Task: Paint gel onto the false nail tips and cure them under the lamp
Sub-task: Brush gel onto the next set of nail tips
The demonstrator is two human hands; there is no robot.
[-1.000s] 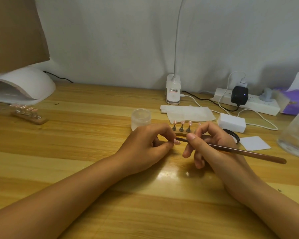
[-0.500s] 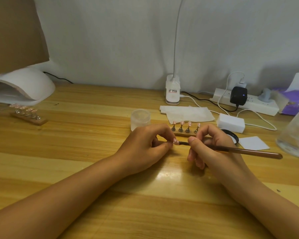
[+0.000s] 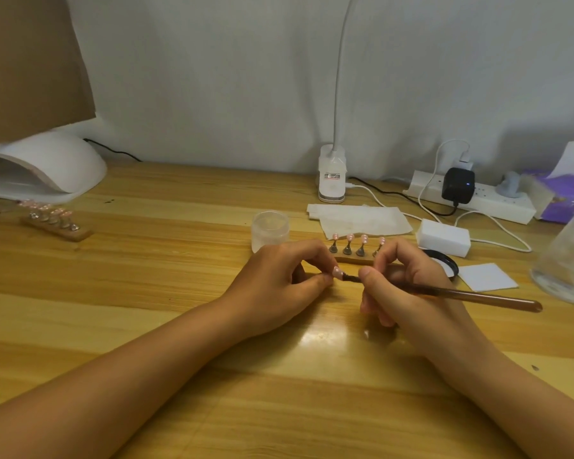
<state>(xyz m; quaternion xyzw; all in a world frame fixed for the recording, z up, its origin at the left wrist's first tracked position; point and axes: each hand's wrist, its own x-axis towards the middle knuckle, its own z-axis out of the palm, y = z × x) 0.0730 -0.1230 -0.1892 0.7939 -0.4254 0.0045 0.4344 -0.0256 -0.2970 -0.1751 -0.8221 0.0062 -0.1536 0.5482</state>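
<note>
My left hand [image 3: 279, 286] pinches a small pink nail tip [image 3: 336, 272] between thumb and fingers at the table's middle. My right hand [image 3: 408, 286] holds a brown gel brush [image 3: 471, 295] like a pen, its dark bristle end touching the tip. Just behind my hands stands a wooden holder [image 3: 348, 259] with several pink tips on metal stands. A second wooden holder [image 3: 55, 223] with tips lies at the far left in front of the white curing lamp [image 3: 47, 167].
A frosted jar [image 3: 269, 233] stands behind my left hand. White wipes [image 3: 358, 220], a white block [image 3: 443, 236], a black lid [image 3: 444, 265] and a paper square [image 3: 486, 276] lie to the right. A power strip [image 3: 478, 200], a desk lamp base [image 3: 332, 177] and a clear cup [image 3: 567, 260] line the back and right.
The brush has swung flatter and slid slightly away from the tip end, with my right hand shifting a little right. My left hand keeps its pinch in place.
</note>
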